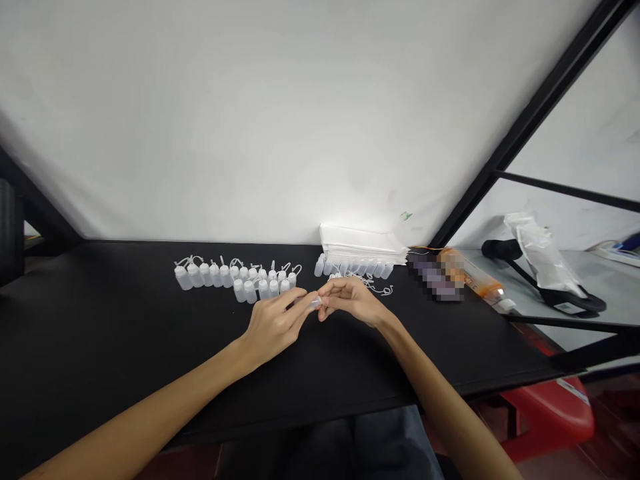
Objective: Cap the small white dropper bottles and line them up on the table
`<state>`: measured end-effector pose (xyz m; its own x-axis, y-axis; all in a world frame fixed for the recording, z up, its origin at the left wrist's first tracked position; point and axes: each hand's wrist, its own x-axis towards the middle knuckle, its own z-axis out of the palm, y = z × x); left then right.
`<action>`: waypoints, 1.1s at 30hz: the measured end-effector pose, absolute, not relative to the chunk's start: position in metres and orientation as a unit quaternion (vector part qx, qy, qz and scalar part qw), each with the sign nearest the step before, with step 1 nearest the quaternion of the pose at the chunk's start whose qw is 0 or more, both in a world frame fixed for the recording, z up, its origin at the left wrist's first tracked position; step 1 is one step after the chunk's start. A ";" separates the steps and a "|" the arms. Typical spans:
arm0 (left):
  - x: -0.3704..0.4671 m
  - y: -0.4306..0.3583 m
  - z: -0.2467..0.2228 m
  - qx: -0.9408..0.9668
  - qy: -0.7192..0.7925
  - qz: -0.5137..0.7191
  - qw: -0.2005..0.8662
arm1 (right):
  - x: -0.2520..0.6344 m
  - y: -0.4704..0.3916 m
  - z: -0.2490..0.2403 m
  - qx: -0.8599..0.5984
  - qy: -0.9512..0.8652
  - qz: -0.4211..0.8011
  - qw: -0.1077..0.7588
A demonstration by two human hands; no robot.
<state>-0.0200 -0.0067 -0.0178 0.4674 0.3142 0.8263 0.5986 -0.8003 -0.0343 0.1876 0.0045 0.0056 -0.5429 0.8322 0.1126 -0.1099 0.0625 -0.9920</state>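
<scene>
Between my two hands is a small translucent plastic bottle [315, 302], tilted on its side and mostly covered by fingers. My left hand [280, 320] is closed around its body. The fingertips of my right hand [353, 300] pinch at its neck end; whether they hold a cap is hidden. To the left stand several capped bottles [215, 275] in rows, with thin white tubes or straps on top. Behind my right hand lie several bottles without visible caps [355, 267], and loose white caps with thin tails [375, 285] are partly hidden by it.
A stack of white sheets [363, 243] rests against the wall on the black table [125, 347]. At right are a pixelated purple item [436, 277] and an orange-labelled bottle [475, 280] lying down. A black metal frame [530, 100] edges the table; a red stool [555, 413] stands below.
</scene>
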 end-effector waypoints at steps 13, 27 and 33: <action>-0.024 -0.001 -0.020 -0.901 -0.229 -0.367 -0.007 | 0.193 0.001 0.010 -0.310 -0.638 0.634 0.308; -0.022 -0.011 -0.004 -0.883 -0.212 -0.332 -0.254 | 0.202 0.000 0.014 -0.278 -0.608 0.708 0.225; -0.021 -0.011 0.003 -0.815 -0.246 -0.302 -0.428 | 0.203 -0.001 0.016 -0.291 -0.617 0.701 0.210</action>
